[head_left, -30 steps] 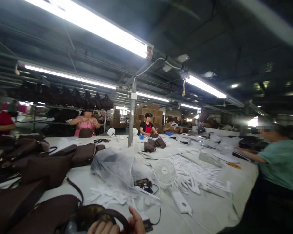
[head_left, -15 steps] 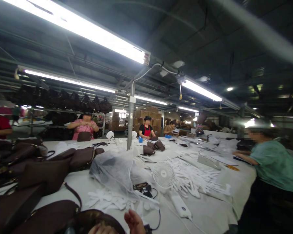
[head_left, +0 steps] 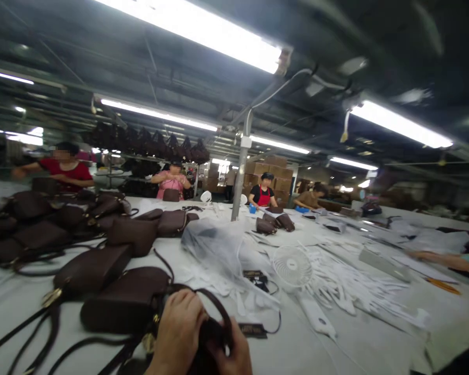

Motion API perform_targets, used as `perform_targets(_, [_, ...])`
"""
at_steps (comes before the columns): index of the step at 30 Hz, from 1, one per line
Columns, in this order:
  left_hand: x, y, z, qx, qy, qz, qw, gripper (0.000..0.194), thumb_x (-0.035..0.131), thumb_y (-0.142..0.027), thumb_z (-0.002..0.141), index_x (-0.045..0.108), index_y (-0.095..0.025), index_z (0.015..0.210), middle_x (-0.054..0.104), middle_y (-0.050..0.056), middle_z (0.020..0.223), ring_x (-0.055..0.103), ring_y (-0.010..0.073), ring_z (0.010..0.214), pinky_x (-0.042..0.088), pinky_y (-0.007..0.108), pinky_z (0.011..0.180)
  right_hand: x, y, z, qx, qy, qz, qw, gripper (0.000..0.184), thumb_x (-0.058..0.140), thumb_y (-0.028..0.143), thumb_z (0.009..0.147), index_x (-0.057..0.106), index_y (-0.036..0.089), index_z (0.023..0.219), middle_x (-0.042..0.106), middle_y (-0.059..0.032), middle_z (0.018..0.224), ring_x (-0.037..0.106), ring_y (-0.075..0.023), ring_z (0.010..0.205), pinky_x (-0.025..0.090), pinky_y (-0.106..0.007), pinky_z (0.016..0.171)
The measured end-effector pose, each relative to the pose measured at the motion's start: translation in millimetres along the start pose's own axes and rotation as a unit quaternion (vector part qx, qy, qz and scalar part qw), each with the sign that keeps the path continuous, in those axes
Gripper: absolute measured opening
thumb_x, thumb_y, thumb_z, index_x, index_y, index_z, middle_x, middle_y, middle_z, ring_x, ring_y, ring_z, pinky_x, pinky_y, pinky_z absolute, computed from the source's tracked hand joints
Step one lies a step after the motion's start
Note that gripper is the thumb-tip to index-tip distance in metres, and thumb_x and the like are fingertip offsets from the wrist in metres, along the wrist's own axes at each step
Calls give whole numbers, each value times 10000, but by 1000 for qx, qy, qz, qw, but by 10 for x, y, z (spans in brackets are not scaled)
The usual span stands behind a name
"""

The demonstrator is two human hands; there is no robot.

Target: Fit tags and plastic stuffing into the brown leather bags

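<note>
Left hand (head_left: 182, 323) closed, its fingers curled onto the top of the dark brown bag (head_left: 213, 330), which sits at the bottom centre of my head view, between both hands; the right hand (head_left: 236, 351) lies against its other side by the arched handle (head_left: 220, 304), and I cannot tell how firmly it grips, since its fingers are partly hidden. Working outward by size, I have the pale table (head_left: 273, 359) spreading under everything, then a grey post (head_left: 240, 182) rising beyond its middle. Across from me I make out a person in a red apron (head_left: 263, 195) and, further left, a person in pink (head_left: 171, 182). Brown bags (head_left: 35, 234) crowd the left side, one large bag (head_left: 125, 307) just beside the left hand. Ahead of the hands I see a crumpled clear plastic sheet (head_left: 214, 250), with loose white strips (head_left: 347, 281) to its right and a round white fan (head_left: 292, 265) between them; smallest, a black tag (head_left: 252, 330) lies just right of the right hand
</note>
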State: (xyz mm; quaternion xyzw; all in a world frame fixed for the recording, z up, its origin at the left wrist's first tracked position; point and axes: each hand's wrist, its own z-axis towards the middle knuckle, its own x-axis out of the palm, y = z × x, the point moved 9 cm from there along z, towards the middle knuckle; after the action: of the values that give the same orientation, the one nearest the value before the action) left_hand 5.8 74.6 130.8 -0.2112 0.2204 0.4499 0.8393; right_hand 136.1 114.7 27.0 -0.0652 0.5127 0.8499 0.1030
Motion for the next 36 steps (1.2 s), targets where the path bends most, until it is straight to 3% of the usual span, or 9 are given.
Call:
perform_targets(7, [-325, 493, -31, -129, 53, -18, 990, 162, 602, -166, 816, 539, -202, 671, 633, 29, 774, 518, 231, 828, 357, 362, 749, -239, -46, 45, 51, 54, -8, 997, 176, 693, 314, 698, 567, 199, 739, 545, 43, 632, 489, -146, 623, 398, -243, 593])
perform_targets(12, [-206, 644, -155, -188, 89, -154, 966, 162, 584, -193, 821, 520, -204, 673, 602, 35, 819, 526, 227, 874, 399, 358, 798, -520, -197, 41, 63, 74, -12, 995, 178, 700, 305, 691, 584, 197, 772, 567, 27, 685, 517, -161, 664, 422, -257, 622])
perform_targets(16, [-29, 552, -247, -223, 100, -279, 929, 124, 561, -166, 820, 520, -198, 707, 601, 75, 1061, 551, 230, 1042, 410, 370, 924, -712, -199, 320, 43, 65, -49, 996, 211, 689, 339, 713, 591, 201, 838, 601, 9, 740, 548, -177, 706, 449, -288, 666])
perform_targets(20, [146, 478, -383, -205, 195, -405, 869, 212, 680, -129, 720, 623, -213, 906, 595, 84, 1235, 543, 250, 1163, 409, 379, 998, -703, -198, 664, 39, 117, -86, 989, 243, 635, 317, 737, 591, 205, 948, 637, -17, 861, 600, -196, 802, 498, -344, 768])
perform_targets(24, [211, 420, -503, -141, 286, -497, 807, 478, 640, -174, 796, 605, -292, 1258, 465, 80, 1459, 411, 283, 1347, 342, 449, 1094, -736, -211, 694, 42, 14, -134, 990, 548, 624, 361, 735, 513, 198, 1247, 546, -139, 1248, 595, -266, 1041, 540, -431, 818])
perform_targets(26, [235, 404, -510, -118, 305, -488, 809, 476, 617, -178, 823, 604, -320, 1277, 455, 66, 1472, 381, 284, 1370, 286, 481, 1129, -726, -167, 542, 44, -44, -128, 990, 637, 630, 396, 760, 442, 208, 1338, 448, -173, 1348, 593, -273, 1062, 566, -422, 770])
perform_targets(28, [257, 400, -479, -109, 299, -467, 825, 451, 620, -183, 830, 622, -331, 1256, 460, 59, 1470, 370, 284, 1373, 257, 496, 1143, -647, -106, 350, 57, -54, -84, 993, 585, 605, 407, 812, 435, 220, 1340, 492, -155, 1282, 621, -244, 1006, 583, -382, 732])
perform_targets(32, [300, 351, -437, -93, 280, -467, 834, 420, 630, -213, 844, 617, -323, 1249, 469, 67, 1459, 379, 287, 1361, 286, 497, 1131, -411, 104, 57, 82, 10, 16, 996, 373, 520, 406, 906, 493, 223, 1230, 628, -68, 999, 654, -193, 873, 589, -319, 687])
perform_targets(36, [319, 402, -474, -117, 236, -456, 850, 391, 619, -189, 838, 600, -293, 1215, 475, 88, 1432, 427, 277, 1318, 361, 457, 1080, -218, 387, -6, 42, 83, -13, 996, 274, 606, 334, 861, 544, 217, 1101, 636, -47, 956, 644, -167, 799, 566, -262, 622])
